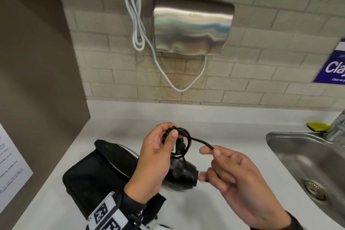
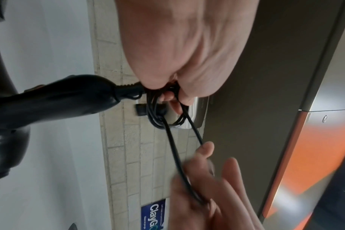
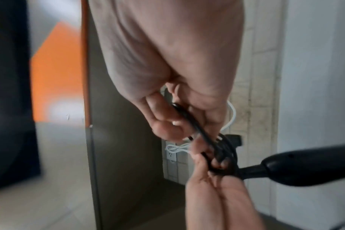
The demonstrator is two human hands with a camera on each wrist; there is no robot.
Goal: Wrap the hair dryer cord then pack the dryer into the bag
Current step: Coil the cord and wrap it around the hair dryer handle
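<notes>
My left hand (image 1: 172,134) grips a small coil of the black cord (image 1: 183,142) above the white counter. From the coil a doubled strand runs right to my right hand (image 1: 210,150), which pinches its end between thumb and forefinger. The black hair dryer (image 1: 184,173) lies below the left hand, its handle pointing up toward the coil; whether it rests on the counter I cannot tell. The black bag (image 1: 97,173) lies flat on the counter to the left, partly under my left wrist. The left wrist view shows the dryer handle (image 2: 59,99) meeting the coil (image 2: 158,118).
A steel sink (image 1: 280,140) with a faucet (image 1: 337,123) and a yellow sponge (image 1: 317,127) is at the right. On the tiled wall hang a steel hand dryer (image 1: 192,24) and its white cable (image 1: 138,24). A brown panel (image 1: 37,61) stands at the left.
</notes>
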